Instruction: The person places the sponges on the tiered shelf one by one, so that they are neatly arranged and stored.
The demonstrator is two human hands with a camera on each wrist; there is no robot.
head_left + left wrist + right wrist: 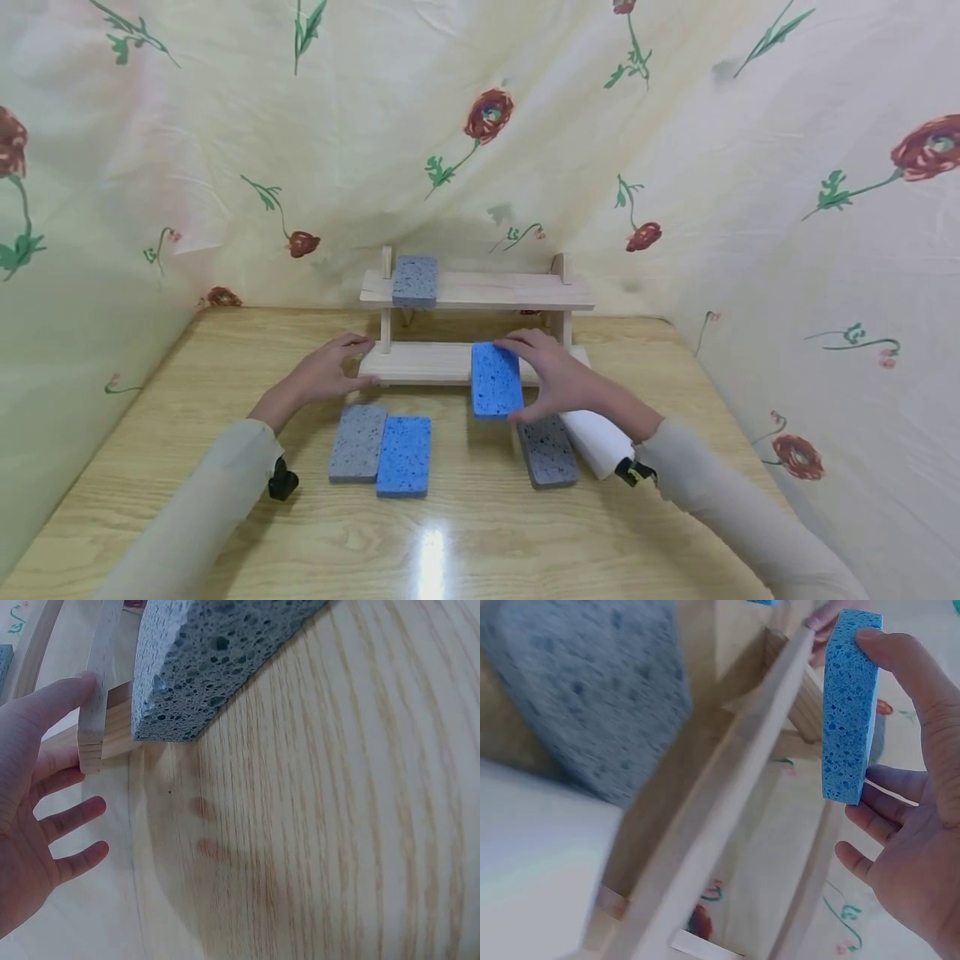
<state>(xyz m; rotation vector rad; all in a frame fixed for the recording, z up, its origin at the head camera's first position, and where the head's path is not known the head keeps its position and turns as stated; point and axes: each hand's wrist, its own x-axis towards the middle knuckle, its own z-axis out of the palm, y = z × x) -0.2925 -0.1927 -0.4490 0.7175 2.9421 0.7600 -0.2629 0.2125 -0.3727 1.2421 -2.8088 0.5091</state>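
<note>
My right hand (558,375) holds a blue sponge (495,382) by opposite edges, thumb on one and fingers on the other. The sponge is tilted up in front of the lower board of a two-tier wooden shelf (427,362). In the right wrist view the thumb presses one end of the sponge (847,712). My left hand (322,371) is at the left end of the lower board. The left wrist view has its thumb and forefinger pinching the board's end (91,735), other fingers spread. A grey sponge (415,279) rests on the upper board's left part.
On the wooden table (345,546), a grey sponge (358,443) and a second blue sponge (404,457) lie side by side before the shelf. A dark grey sponge (550,452) lies under my right hand, beside a white object (596,437). Flowered cloth (405,167) hangs behind.
</note>
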